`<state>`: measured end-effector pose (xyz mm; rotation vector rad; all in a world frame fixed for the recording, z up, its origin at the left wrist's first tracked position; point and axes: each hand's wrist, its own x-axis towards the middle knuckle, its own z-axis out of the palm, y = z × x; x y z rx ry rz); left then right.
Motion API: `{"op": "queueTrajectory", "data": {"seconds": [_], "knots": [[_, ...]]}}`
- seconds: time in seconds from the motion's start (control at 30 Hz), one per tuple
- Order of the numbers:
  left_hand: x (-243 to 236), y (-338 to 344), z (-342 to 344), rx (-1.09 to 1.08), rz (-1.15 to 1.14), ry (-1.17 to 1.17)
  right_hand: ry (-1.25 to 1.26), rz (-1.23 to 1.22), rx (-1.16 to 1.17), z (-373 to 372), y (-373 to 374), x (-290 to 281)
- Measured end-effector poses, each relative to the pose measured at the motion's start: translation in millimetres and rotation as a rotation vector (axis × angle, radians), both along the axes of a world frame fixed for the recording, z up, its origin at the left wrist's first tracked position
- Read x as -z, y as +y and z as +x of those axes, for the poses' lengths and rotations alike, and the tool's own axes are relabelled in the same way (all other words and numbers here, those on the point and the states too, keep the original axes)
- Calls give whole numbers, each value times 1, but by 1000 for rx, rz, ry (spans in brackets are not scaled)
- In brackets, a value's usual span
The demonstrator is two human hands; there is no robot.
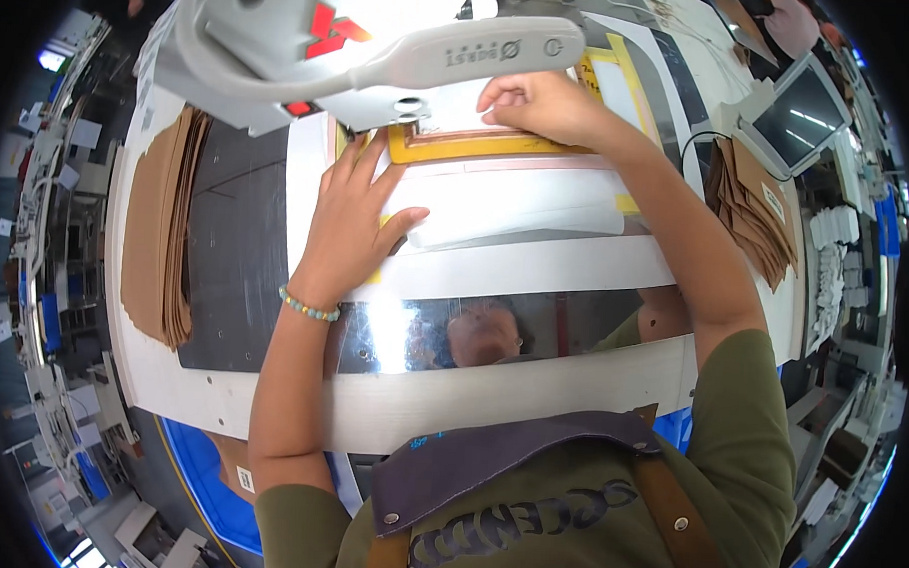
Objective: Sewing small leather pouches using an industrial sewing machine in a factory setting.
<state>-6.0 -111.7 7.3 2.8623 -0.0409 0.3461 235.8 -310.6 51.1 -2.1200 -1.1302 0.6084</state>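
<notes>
My left hand point(349, 215) lies flat on the white work sheet point(515, 271), fingers spread, their tips at the left end of a yellow-edged frame point(459, 149). Over the inside of that frame, my right hand point(549, 109) has its fingers curled and thumb and fingertips drawn together. Anything between those fingertips is too small to make out. A large white sewing machine head point(273, 47) overhangs the frame, and its grey control arm point(473, 54) crosses just above my right hand. Translucent film point(522, 221) lies in front of the frame.
Brown folded paper pieces point(156, 234) are stacked at the left, with another brown stack point(752, 209) at the right. A screen point(801, 116) stands at the far right. A shiny metal plate point(533, 332) runs along the near side. Below the table's left side sits a blue bin point(193, 465).
</notes>
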Motion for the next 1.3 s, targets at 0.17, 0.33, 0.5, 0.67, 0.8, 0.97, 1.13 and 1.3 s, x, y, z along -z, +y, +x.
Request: {"op": "queueTrajectory", "data": {"seconds": [0.17, 0.33, 0.5, 0.67, 0.8, 0.97, 1.13, 1.3], "knots": [[0, 3, -1, -17, 22, 76, 5, 95, -46, -7, 30, 17], [1, 1, 2, -40, 25, 41, 35, 69, -75, -9, 42, 17], [0, 0, 4, -54, 50, 39, 54, 47, -125, -1, 45, 16], [-2, -1, 3, -43, 74, 62, 47, 33, -130, 3, 44, 20], [-2, 0, 3, -32, 72, 66, 55, 71, -130, -2, 47, 23], [-6, -6, 2, -40, 62, 52, 92, 11, -154, 2, 47, 16], [-10, -11, 2, -30, 118, 26, 135, 35, -154, 12, 41, 19], [-4, -11, 4, -24, 162, -19, 30, 22, -212, 38, 16, -11]]}}
